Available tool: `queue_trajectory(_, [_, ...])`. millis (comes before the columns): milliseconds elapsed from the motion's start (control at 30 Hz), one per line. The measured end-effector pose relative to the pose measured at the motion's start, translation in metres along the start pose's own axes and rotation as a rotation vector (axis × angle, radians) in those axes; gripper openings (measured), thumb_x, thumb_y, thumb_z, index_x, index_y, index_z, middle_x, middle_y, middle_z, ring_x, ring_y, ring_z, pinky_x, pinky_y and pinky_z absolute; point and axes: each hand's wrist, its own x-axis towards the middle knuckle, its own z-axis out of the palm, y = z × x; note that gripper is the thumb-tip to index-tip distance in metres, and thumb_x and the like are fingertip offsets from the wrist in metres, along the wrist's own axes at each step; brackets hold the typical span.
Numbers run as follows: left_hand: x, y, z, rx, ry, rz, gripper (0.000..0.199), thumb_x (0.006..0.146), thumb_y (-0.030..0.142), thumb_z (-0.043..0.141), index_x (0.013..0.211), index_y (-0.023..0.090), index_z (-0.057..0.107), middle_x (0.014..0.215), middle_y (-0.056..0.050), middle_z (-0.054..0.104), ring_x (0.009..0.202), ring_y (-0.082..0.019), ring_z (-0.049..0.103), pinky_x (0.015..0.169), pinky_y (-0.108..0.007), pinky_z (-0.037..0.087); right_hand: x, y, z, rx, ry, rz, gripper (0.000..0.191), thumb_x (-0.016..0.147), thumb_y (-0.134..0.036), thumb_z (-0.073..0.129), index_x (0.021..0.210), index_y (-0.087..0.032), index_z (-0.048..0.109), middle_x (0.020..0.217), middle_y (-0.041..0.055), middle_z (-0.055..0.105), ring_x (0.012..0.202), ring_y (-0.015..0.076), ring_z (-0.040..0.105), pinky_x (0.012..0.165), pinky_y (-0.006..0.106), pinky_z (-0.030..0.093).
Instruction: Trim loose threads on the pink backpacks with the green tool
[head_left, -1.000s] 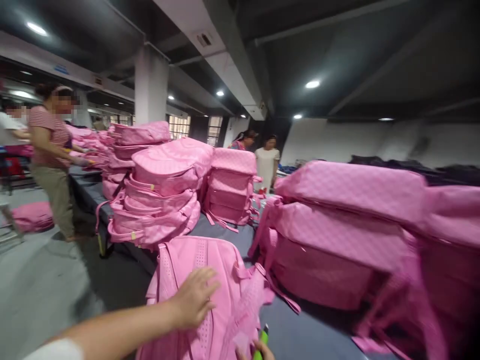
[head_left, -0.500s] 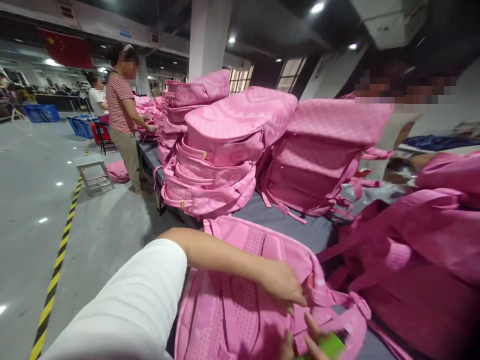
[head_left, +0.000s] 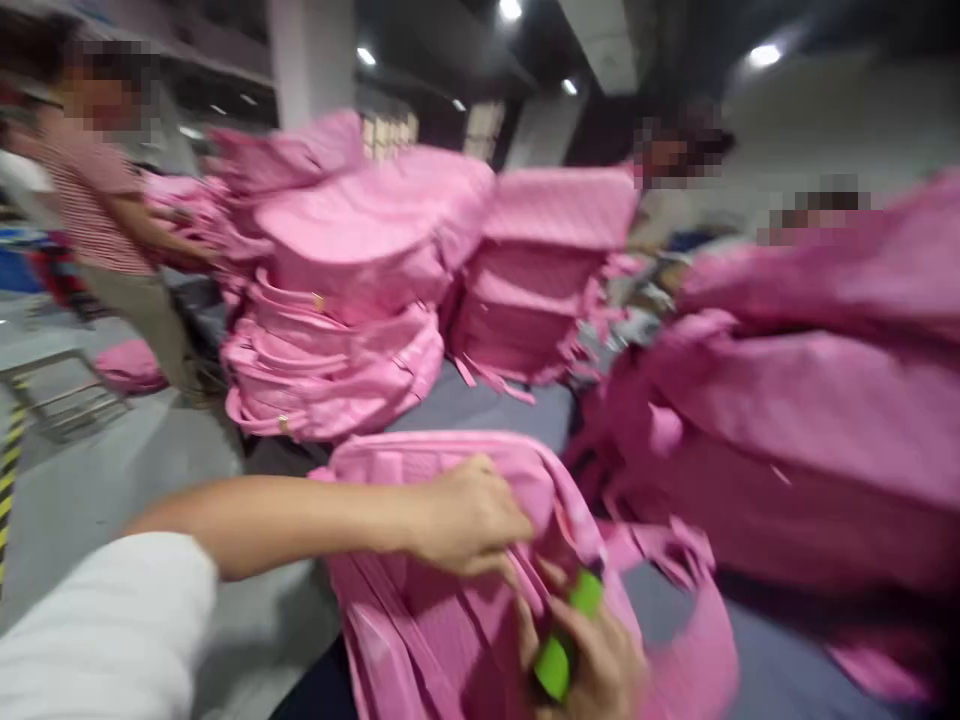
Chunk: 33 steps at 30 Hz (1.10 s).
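Note:
A pink backpack point(head_left: 420, 600) lies in front of me with its straps and padded back panel facing up. My left hand point(head_left: 472, 515), at the end of a bare forearm and white sleeve, is closed on the fabric near the bag's side edge. Just below it, my right hand point(head_left: 600, 650) grips a small bright green object point(head_left: 555, 665), whose kind is blurred and partly covered by the fingers. Its fingertips are close to the same seam area. A loose pink shoulder strap point(head_left: 697, 620) hangs off the bag's right side.
Beyond the bag rises a stack of pink backpacks point(head_left: 352, 350), with another stack point(head_left: 547, 270) to its right. A large pink pile point(head_left: 810, 430) fills the right side of the grey table point(head_left: 495, 410). A person in a striped shirt point(head_left: 112, 200) stands at left; others are behind the stacks.
The view has swung right, so the stacks appear further left. My right hand has come up beside my left hand, and more of the green object shows. The left hand stays on the bag.

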Motion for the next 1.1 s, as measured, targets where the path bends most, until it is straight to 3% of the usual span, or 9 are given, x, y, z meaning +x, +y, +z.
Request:
queue_trajectory(133, [-0.033,0.016,-0.026,-0.113,-0.005,-0.251,0.037,0.097,0.048,0.056,0.075,0.018,0.057,0.073,-0.001,0.063,0.072,-0.017,0.056,0.077,-0.033,0.034,0.021,-0.027,-0.018,0.073,-0.135,-0.188,0.025,0.09,-0.013,0.062,0.11,-0.027,0.054,0.098,0.0022,0.072,0.091,0.022,0.066,0.084,0.041,0.042])
queue_trajectory(233, [-0.042,0.007,-0.011,-0.184,-0.201,-0.356,0.034,0.098,0.04,0.053,0.074,0.019,0.063,0.07,-0.001,0.063,0.068,-0.016,0.056,0.072,-0.029,0.039,0.011,-0.022,-0.008,0.127,-0.223,-0.167,0.024,0.093,-0.009,0.057,0.111,-0.023,0.054,0.087,0.0009,0.067,0.082,0.0184,0.062,0.077,0.035,0.042])
queue_trajectory(300, [-0.039,-0.002,0.004,-0.17,-0.173,-0.374,0.027,0.098,0.029,0.048,0.085,0.02,0.07,0.083,-0.004,0.068,0.082,-0.018,0.062,0.082,-0.03,0.045,-0.002,-0.017,0.004,0.149,-0.226,-0.156,0.025,0.093,-0.006,0.052,0.112,-0.022,0.055,0.086,0.0018,0.063,0.082,0.0182,0.06,0.074,0.033,0.043])
queue_trajectory(367, [-0.03,-0.014,0.016,-0.167,-0.025,-0.369,0.024,0.092,0.021,0.053,0.109,0.021,0.07,0.117,-0.009,0.068,0.116,-0.024,0.059,0.106,-0.041,0.042,-0.014,-0.013,0.015,0.158,-0.214,-0.157,0.028,0.092,-0.004,0.05,0.114,-0.021,0.055,0.09,0.0038,0.063,0.087,0.0197,0.06,0.076,0.034,0.045])
queue_trajectory(433, [-0.017,-0.027,0.023,-0.295,0.048,-0.38,0.052,0.08,0.016,0.067,0.131,0.022,0.061,0.145,-0.012,0.053,0.142,-0.033,0.041,0.119,-0.057,0.027,-0.019,-0.013,0.02,0.168,-0.204,-0.172,0.029,0.092,-0.004,0.052,0.115,-0.021,0.055,0.093,0.0053,0.063,0.091,0.0212,0.06,0.079,0.036,0.046])
queue_trajectory(600, [0.003,-0.055,0.018,-0.688,-0.208,-0.456,0.094,0.068,0.018,0.076,0.153,0.021,0.038,0.162,-0.016,0.033,0.155,-0.044,0.01,0.112,-0.077,0.012,-0.023,-0.025,0.012,0.237,-0.239,-0.081,0.028,0.091,-0.005,0.053,0.112,-0.022,0.056,0.095,0.0048,0.065,0.096,0.0223,0.062,0.083,0.04,0.047])
queue_trajectory(733, [0.006,-0.059,0.018,-0.49,-0.522,-0.306,0.114,0.073,0.031,0.075,0.162,0.024,0.004,0.17,-0.016,-0.003,0.156,-0.037,-0.011,0.121,-0.067,0.005,-0.027,-0.027,0.007,0.235,-0.306,-0.049,0.03,0.087,-0.002,0.055,0.108,-0.023,0.056,0.101,0.005,0.067,0.099,0.0229,0.063,0.084,0.04,0.046])
queue_trajectory(900, [0.01,-0.058,0.064,-0.01,-0.417,-0.248,0.114,0.074,0.034,0.079,0.162,0.024,0.007,0.17,-0.017,0.004,0.156,-0.042,-0.005,0.12,-0.069,0.002,-0.034,-0.02,0.014,0.223,-0.35,0.006,0.028,0.089,-0.003,0.055,0.108,-0.024,0.056,0.098,0.0049,0.067,0.101,0.0241,0.062,0.085,0.041,0.046])
queue_trajectory(1100, [0.003,-0.062,0.091,0.103,-0.399,-0.215,0.105,0.083,0.035,0.072,0.162,0.023,0.003,0.167,-0.018,0.017,0.155,-0.041,0.012,0.119,-0.068,0.011,-0.033,-0.012,0.018,0.163,-0.436,-0.004,0.024,0.086,-0.011,0.064,0.106,-0.023,0.057,0.101,0.008,0.068,0.103,0.0279,0.061,0.087,0.044,0.047])
